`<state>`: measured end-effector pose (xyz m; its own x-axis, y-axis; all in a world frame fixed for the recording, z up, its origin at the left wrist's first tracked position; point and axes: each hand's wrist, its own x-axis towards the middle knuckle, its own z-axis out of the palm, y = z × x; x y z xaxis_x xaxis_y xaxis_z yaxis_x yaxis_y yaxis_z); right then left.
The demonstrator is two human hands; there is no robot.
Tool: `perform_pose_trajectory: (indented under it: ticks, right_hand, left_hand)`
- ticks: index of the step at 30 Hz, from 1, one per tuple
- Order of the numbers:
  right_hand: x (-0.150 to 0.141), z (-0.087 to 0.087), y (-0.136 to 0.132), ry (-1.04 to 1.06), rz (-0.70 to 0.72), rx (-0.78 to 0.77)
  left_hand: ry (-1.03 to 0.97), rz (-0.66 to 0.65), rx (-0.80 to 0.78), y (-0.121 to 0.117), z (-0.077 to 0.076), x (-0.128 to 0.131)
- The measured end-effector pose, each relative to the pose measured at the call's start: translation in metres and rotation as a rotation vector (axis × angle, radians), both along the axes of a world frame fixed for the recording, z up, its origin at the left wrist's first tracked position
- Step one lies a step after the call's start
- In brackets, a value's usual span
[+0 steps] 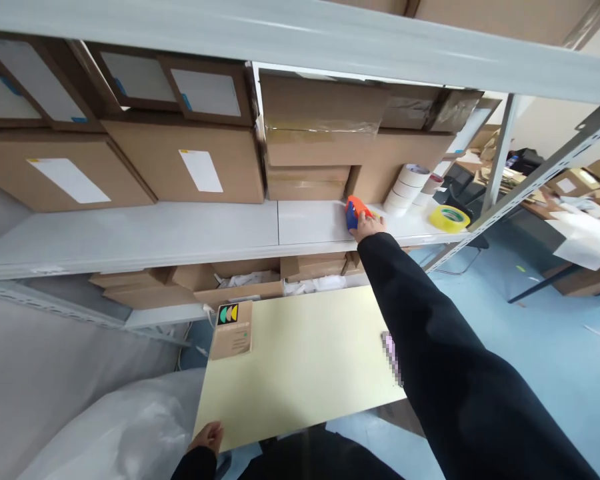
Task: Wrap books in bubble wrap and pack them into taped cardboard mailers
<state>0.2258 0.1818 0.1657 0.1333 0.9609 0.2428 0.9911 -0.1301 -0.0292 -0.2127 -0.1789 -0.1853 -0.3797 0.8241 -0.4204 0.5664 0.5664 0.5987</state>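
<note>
At the front of the middle shelf, my right hand (367,227) is closed on an orange and blue tape dispenser (353,212). The hand covers part of it, and a bit of yellow shows beside the fingers. My left hand (209,437) rests at the near left corner of the pale yellow table (300,360), its fingers curled and nothing visible in them. A flat brown cardboard package (233,337) with a green, yellow and black print lies at the table's left edge. By my right sleeve is a pixelated pinkish item (391,353).
White tape rolls (405,190) and a yellow tape roll (449,218) stand on the shelf's right end. Cardboard boxes (195,163) fill the shelf's back. A metal upright (545,180) borders it on the right. A large white plastic bag (130,427) sits left of the table.
</note>
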Motion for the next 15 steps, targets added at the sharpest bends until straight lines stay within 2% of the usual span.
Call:
perform_pose_trajectory:
  ticks: [4,8,10,12,14,15]
  right_hand:
    - [0.0,-0.009,0.016,0.05,-0.024,-0.121]
    - [0.008,-0.006,0.003,0.077,0.035,-0.004]
    - [0.016,-0.005,-0.02,0.088,0.096,0.119]
    - [0.024,-0.01,-0.055,0.083,0.163,0.208]
    - [0.032,-0.026,-0.1,0.062,0.215,0.232]
    - [0.034,-0.04,-0.124,0.056,0.224,0.229]
  left_hand:
    - [0.023,0.006,-0.032,-0.021,0.008,0.001]
    - [0.01,0.019,-0.085,-0.038,0.022,0.01]
    - [0.026,0.016,-0.119,-0.043,0.027,0.013]
    - [0.039,0.006,-0.147,-0.046,0.031,0.016]
    - [0.065,-0.005,-0.178,-0.045,0.034,0.019]
    - [0.089,-0.008,-0.194,-0.044,0.036,0.021]
